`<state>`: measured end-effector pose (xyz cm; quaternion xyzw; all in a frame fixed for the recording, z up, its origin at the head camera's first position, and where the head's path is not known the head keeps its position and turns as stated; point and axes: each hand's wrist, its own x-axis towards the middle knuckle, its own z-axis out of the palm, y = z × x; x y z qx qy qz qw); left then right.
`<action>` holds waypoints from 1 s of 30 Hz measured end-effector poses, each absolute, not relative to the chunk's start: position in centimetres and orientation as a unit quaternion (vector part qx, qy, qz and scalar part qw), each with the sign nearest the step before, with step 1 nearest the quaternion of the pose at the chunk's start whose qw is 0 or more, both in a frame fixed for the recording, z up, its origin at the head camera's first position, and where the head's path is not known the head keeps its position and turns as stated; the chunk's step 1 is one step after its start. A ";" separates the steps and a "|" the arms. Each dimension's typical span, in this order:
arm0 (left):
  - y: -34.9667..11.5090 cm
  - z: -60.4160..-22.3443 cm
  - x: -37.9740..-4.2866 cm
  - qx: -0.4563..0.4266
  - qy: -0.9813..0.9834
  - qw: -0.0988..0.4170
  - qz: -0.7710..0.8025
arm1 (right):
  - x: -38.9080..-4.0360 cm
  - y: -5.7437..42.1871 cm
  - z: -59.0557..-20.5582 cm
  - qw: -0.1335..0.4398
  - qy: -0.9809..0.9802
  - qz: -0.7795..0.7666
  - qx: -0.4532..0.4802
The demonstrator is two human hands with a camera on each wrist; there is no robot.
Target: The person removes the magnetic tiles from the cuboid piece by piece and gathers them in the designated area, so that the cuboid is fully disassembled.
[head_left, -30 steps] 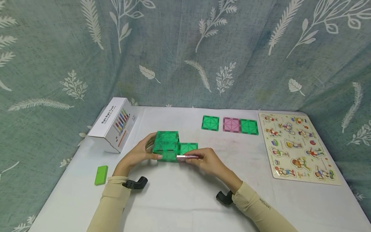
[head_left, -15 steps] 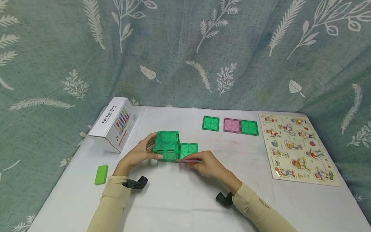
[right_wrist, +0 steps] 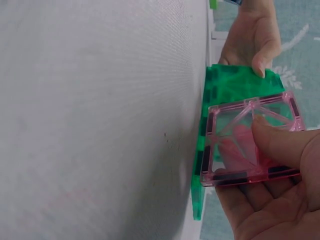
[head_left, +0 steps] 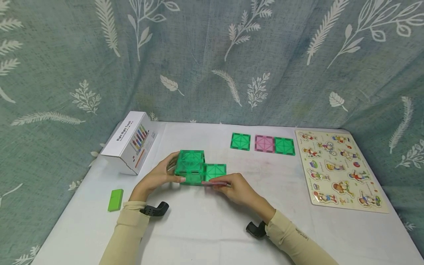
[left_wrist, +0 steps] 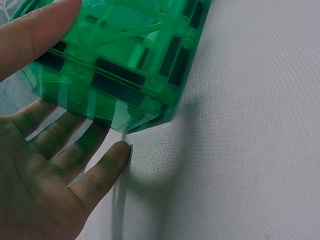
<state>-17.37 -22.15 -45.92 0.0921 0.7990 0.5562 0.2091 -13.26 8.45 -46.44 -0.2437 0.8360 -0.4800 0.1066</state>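
Note:
A cube of see-through green magnetic tiles [head_left: 190,162] stands on the white table. My left hand [head_left: 159,173] holds it from the left side, thumb on its near face; in the left wrist view the fingers reach along another side. A flat green magnetic tile [head_left: 216,170] lies against the cube's right side. Between thumb and fingers, my right hand [head_left: 239,188] pinches a pink magnetic tile [right_wrist: 235,177]. Seen from the head, this pink tile is nearly edge-on at the near edge of the flat green tile. Whether it touches that tile I cannot tell.
Farther back lie a single green tile [head_left: 240,141] and a pink tile [head_left: 264,143] joined to another green tile [head_left: 284,146]. A picture puzzle board [head_left: 341,169] is at right. At left are a white box [head_left: 129,141] and a light green block [head_left: 115,200].
My right hand has lowered slightly, bringing the pink tile down and tilting it near the flat green tile. My left hand and the cube have stayed in place.

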 end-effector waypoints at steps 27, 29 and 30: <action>-22.3 -45.8 -17.2 0.095 0.799 0.207 0.556 | -12.9 8.4 -45.9 0.122 0.833 -0.478 -0.250; -22.3 -45.9 -17.2 0.096 0.800 0.207 0.555 | -12.8 8.5 -45.9 0.123 0.833 -0.478 -0.251; -22.3 -45.9 -17.2 0.096 0.800 0.206 0.555 | -12.8 8.5 -45.9 0.123 0.833 -0.477 -0.250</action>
